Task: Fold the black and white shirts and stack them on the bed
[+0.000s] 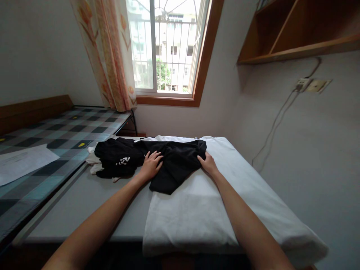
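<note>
My left hand and right hand are working apart on one black garment, which is lying across a white cloth, its left part reaching toward a clothes pile. My left hand is pressing palm down, fingers loosely spread; my right is curling at the far right edge, its thumb showing (whether it is truly pinching, I cannot tell).

The garment is looking light, soft and limp, likely to crease or sag rather than break, so I am judging opposite edges, held with spread fingers, the best places to take hold. It is showing a smooth, matte weave, shallow folds and a blunt flap pointing toward me. The white cloth is wrinkling gently and draping over the near edge of a flat grey surface. In the pile, black fabric with a white print is bunching over paler fabric.
</note>
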A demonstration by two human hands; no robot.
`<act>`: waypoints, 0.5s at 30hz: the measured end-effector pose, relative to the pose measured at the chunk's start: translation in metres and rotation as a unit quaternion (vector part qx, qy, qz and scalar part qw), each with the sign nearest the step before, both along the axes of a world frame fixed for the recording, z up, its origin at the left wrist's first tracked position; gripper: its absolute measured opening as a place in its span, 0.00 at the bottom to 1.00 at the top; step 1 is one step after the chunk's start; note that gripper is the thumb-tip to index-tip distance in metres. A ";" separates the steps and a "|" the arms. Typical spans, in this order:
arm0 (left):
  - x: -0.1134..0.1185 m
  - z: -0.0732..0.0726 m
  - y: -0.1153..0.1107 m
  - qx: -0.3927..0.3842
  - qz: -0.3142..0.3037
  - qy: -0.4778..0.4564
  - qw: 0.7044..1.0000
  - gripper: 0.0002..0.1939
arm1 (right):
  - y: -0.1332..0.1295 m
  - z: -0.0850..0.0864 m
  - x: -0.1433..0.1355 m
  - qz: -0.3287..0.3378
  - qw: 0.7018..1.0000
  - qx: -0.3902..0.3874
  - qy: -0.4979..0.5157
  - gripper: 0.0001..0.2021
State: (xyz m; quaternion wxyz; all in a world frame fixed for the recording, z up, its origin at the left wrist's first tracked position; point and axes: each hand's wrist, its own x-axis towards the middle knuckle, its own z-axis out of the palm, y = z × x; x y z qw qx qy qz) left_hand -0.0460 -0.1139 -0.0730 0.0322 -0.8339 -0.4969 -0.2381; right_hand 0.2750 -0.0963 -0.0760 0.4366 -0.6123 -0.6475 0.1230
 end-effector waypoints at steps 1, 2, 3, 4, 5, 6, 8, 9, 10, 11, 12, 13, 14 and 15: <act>0.000 0.000 0.000 0.000 -0.001 0.001 1.000 0.19 | 0.000 0.000 0.000 0.002 1.000 -0.003 -0.003 0.19; 0.000 0.000 0.000 -0.001 -0.002 0.001 1.000 0.19 | 0.000 0.000 0.000 0.002 1.000 -0.006 -0.005 0.19; 0.000 0.001 0.000 -0.001 -0.003 0.001 1.000 0.19 | 0.000 0.000 0.000 0.004 1.000 -0.008 -0.005 0.18; 0.000 0.001 0.000 0.000 -0.004 0.000 1.000 0.19 | -0.001 0.001 0.000 0.006 1.000 -0.009 -0.004 0.18; 0.000 0.001 -0.001 0.000 -0.004 -0.001 1.000 0.19 | -0.001 0.001 -0.001 0.009 1.000 -0.009 0.001 0.18; 0.000 0.002 -0.001 0.001 -0.004 -0.002 1.000 0.19 | -0.002 0.001 -0.001 0.011 1.000 -0.009 0.007 0.18; 0.000 0.002 -0.001 0.000 -0.004 -0.001 1.000 0.19 | -0.003 0.002 -0.003 0.011 1.000 -0.008 0.026 0.17; 0.000 0.002 -0.002 -0.001 -0.005 0.000 1.000 0.19 | -0.003 0.003 -0.003 0.010 0.999 -0.008 0.038 0.17; 0.000 0.002 -0.002 -0.002 -0.006 0.001 1.000 0.19 | -0.003 0.003 -0.004 0.009 0.999 -0.008 0.050 0.16; 0.000 0.002 -0.002 -0.002 -0.007 0.002 1.000 0.19 | -0.004 0.004 -0.004 0.009 0.998 -0.008 0.060 0.15; 0.000 0.002 -0.001 -0.002 -0.007 0.002 1.000 0.19 | -0.004 0.004 -0.004 0.010 0.998 -0.009 0.069 0.15; -0.001 0.002 -0.001 -0.001 -0.008 0.000 1.000 0.19 | -0.005 0.005 -0.004 0.011 0.997 -0.010 0.075 0.15; -0.001 0.001 -0.001 -0.001 -0.008 -0.001 1.000 0.19 | -0.005 0.005 -0.004 0.013 0.997 -0.011 0.078 0.15; -0.001 0.001 0.000 0.000 -0.009 -0.004 1.000 0.19 | -0.005 0.005 -0.004 0.014 0.997 -0.012 0.079 0.15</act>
